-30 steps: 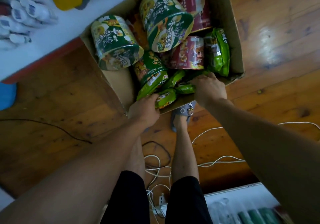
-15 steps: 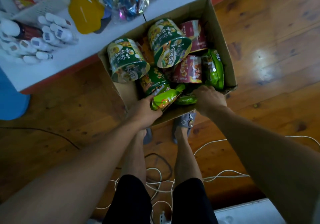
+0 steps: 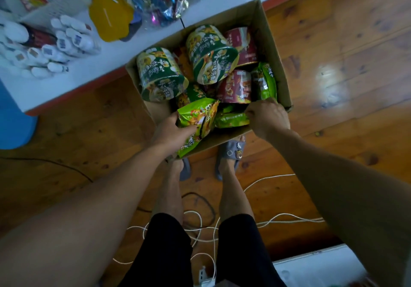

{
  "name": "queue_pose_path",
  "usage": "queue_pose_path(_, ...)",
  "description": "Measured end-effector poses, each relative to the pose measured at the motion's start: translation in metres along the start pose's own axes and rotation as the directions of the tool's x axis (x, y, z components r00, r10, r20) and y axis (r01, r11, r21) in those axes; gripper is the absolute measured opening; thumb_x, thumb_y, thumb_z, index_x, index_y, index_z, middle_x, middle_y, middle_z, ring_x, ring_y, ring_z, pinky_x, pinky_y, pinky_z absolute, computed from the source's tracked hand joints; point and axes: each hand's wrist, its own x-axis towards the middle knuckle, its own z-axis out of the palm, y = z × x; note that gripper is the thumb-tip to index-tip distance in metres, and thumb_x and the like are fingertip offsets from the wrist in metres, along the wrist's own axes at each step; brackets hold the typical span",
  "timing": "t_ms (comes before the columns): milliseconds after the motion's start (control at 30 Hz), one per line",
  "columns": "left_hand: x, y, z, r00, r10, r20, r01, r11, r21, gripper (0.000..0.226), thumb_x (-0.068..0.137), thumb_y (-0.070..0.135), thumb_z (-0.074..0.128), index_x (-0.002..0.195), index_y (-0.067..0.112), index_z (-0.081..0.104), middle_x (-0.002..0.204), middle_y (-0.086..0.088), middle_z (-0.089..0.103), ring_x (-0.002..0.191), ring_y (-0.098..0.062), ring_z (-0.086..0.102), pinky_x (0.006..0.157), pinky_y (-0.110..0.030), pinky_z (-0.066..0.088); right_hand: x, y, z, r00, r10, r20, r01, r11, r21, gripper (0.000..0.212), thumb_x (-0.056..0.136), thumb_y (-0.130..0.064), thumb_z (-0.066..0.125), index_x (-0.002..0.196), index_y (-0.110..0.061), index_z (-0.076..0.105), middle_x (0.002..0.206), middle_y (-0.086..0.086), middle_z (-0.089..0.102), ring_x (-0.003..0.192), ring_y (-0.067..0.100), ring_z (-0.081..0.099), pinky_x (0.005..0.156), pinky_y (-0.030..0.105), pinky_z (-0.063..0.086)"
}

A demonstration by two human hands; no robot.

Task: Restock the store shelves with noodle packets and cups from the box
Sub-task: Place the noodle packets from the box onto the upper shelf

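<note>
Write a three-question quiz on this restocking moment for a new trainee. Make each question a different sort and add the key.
1. True or false: the left hand grips a green noodle packet.
2. What does the right hand pinch? A) a red cup B) a second green packet at the near edge of the box C) a slipper
3. Fill in: besides the green cups, the box holds other cups coloured ____.

Key: 1 true; 2 B; 3 red.
</note>
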Motion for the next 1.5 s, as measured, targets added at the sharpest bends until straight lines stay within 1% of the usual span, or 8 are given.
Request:
queue_pose_path(267,-0.072,0.054,-0.065,0.985,0.132,-0.111,-0.142,0.987,-0.079,0.042,0.091,0.035,0.067,0.130,0.022,0.057,0.095,0.006,0.064,0.076,-0.010,0.059,0.065,-0.027,0.044,-0.054,-0.015,-0.095,0.993,0.098,-0.069,-0.062,0.915,0.399,0.021,0.102,-0.023,0.045,0.114,-0.015,0.061,0.102,0.012,0.063,0.084,0.028,0.054,0.065,0.032,0.039)
queue_pose_path(400,-0.125,0.084,-0.103,0.947,0.270,-0.176,-0.291,0.950,-0.111,0.034,0.085,0.036,0.074,0.115,0.027,0.062,0.108,0.001,0.067,0.091,-0.014,0.063,0.071,-0.024,0.043,-0.093,-0.034,-0.162,0.963,0.119,-0.241,0.032,0.840,0.542,0.014,0.095,-0.027,0.048,0.085,-0.024,0.058,0.083,0.000,0.056,0.097,0.037,0.059,0.093,0.045,0.045)
queue_pose_path(567,-0.199,0.129,-0.148,0.878,0.386,-0.284,-0.444,0.877,-0.182,0.028,0.091,0.029,0.068,0.117,0.028,0.057,0.109,0.005,0.061,0.101,-0.017,0.057,0.084,-0.030,0.040,-0.148,-0.063,-0.248,0.921,0.154,-0.358,0.118,0.766,0.632,0.015,0.101,-0.022,0.049,0.099,-0.015,0.063,0.090,0.007,0.063,0.085,0.026,0.055,0.061,0.031,0.031)
queue_pose_path(667,-0.242,0.151,-0.173,0.832,0.440,-0.337,-0.530,0.809,-0.253,0.033,0.090,0.032,0.070,0.120,0.024,0.060,0.115,0.005,0.065,0.103,-0.017,0.061,0.088,-0.035,0.044,-0.174,-0.081,-0.292,0.892,0.120,-0.436,0.249,0.674,0.696,0.013,0.102,-0.024,0.049,0.095,-0.018,0.059,0.083,0.004,0.058,0.075,0.020,0.051,0.065,0.032,0.037)
queue_pose_path(800,-0.298,0.177,-0.208,0.749,0.479,-0.458,-0.634,0.720,-0.283,0.022,0.087,0.034,0.072,0.108,0.028,0.066,0.107,0.008,0.069,0.098,-0.010,0.062,0.081,-0.029,0.044,-0.208,-0.099,-0.347,0.867,0.033,-0.498,0.385,0.590,0.710,0.020,0.104,-0.025,0.046,0.091,-0.014,0.056,0.091,0.016,0.055,0.080,0.035,0.051,0.071,0.048,0.044)
queue_pose_path(967,-0.372,0.212,-0.249,0.614,0.517,-0.596,-0.748,0.622,-0.231,0.016,0.083,0.032,0.074,0.096,0.027,0.067,0.092,0.011,0.069,0.085,-0.003,0.062,0.070,-0.021,0.044,-0.245,-0.120,-0.412,0.798,-0.021,-0.602,0.541,0.466,0.700,0.027,0.101,-0.016,0.052,0.075,-0.019,0.056,0.073,0.000,0.052,0.072,0.017,0.047,0.073,0.035,0.038)
queue_pose_path(1267,-0.485,0.246,-0.310,0.329,0.611,-0.720,-0.887,0.462,-0.013,0.021,0.079,0.041,0.071,0.096,0.028,0.068,0.095,0.006,0.073,0.084,-0.009,0.070,0.070,-0.027,0.051,-0.299,-0.154,-0.516,0.582,-0.221,-0.783,0.812,0.220,0.541,0.027,0.101,-0.005,0.046,0.075,-0.009,0.054,0.076,0.005,0.054,0.064,0.007,0.054,0.062,0.018,0.047)
queue_pose_path(1500,-0.536,0.258,-0.348,0.175,0.622,-0.763,-0.897,0.420,0.136,0.003,0.092,0.025,0.067,0.093,0.027,0.068,0.078,0.021,0.073,0.072,0.005,0.067,0.060,-0.009,0.047,-0.324,-0.182,-0.563,0.523,-0.241,-0.817,0.849,0.068,0.524,0.029,0.102,-0.009,0.045,0.075,-0.009,0.053,0.070,0.003,0.054,0.060,0.012,0.053,0.062,0.024,0.044)
